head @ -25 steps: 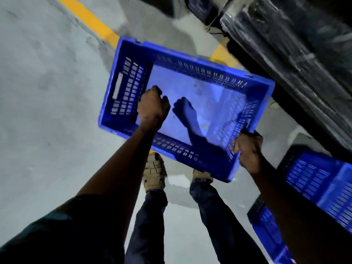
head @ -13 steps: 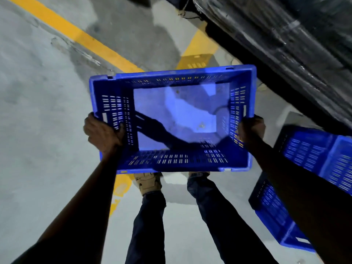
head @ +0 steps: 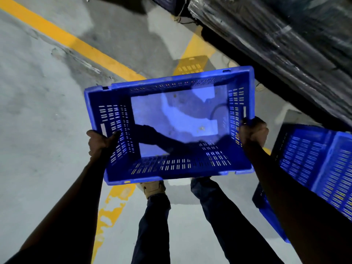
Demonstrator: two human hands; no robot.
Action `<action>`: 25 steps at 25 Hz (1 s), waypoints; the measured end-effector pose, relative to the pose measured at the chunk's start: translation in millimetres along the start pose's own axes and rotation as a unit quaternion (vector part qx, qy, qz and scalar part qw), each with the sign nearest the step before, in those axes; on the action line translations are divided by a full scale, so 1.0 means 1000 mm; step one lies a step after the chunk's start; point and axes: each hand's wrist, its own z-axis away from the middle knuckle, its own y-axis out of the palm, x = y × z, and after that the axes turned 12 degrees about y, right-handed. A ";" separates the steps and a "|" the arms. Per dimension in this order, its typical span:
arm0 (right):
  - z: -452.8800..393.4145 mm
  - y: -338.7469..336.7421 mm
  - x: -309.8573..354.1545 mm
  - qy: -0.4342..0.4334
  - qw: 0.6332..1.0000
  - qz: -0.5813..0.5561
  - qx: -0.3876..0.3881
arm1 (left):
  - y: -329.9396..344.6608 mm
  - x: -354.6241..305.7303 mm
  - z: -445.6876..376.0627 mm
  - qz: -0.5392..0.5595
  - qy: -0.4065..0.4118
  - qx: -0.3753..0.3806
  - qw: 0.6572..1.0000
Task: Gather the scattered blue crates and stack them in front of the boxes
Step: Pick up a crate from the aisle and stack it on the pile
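I carry an empty blue slotted crate [head: 171, 169] in the air above my feet, its open top facing me. My left hand [head: 100, 142] grips its left end wall. My right hand [head: 252, 131] grips its right end wall. To the right, more blue crates [head: 312, 164] stand stacked on the floor, partly hidden by my right forearm.
Dark pallets wrapped in plastic film [head: 276, 37] run along the upper right. A yellow floor line [head: 76, 44] crosses the grey concrete, with another yellow mark [head: 112, 206] below the crate. My legs and shoes [head: 153, 187] are under the crate.
My left hand left the crate's near side and took the left end wall. The crate turned level and square to me, and the crate stack on the right came closer.
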 end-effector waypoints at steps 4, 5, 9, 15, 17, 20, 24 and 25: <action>0.044 -0.032 0.008 -0.043 0.999 -0.016 0.016 | -0.029 0.018 0.032 0.002 -0.010 -0.044 0.999; 0.059 -0.046 0.013 -0.058 0.998 -0.025 0.016 | -0.039 0.022 0.043 0.010 -0.014 -0.055 0.998; 0.133 -0.107 0.036 -0.128 0.989 -0.068 0.017 | -0.103 0.019 0.101 0.038 -0.037 -0.122 0.991; 0.241 -0.209 0.062 -0.209 0.974 -0.057 0.071 | -0.231 0.028 0.220 0.139 -0.017 -0.186 0.972; 0.278 -0.241 0.065 -0.223 0.969 -0.055 0.089 | -0.273 0.044 0.265 0.163 -0.014 -0.217 0.962; 0.321 -0.273 0.064 -0.242 0.963 -0.074 0.088 | -0.315 0.071 0.329 0.181 0.009 -0.256 0.950; 0.379 -0.322 0.067 -0.330 0.930 -0.085 0.134 | -0.360 0.108 0.427 0.190 -0.011 -0.330 0.925; 0.390 -0.333 0.068 -0.345 0.923 -0.073 0.153 | -0.366 0.118 0.452 0.190 -0.029 -0.359 0.914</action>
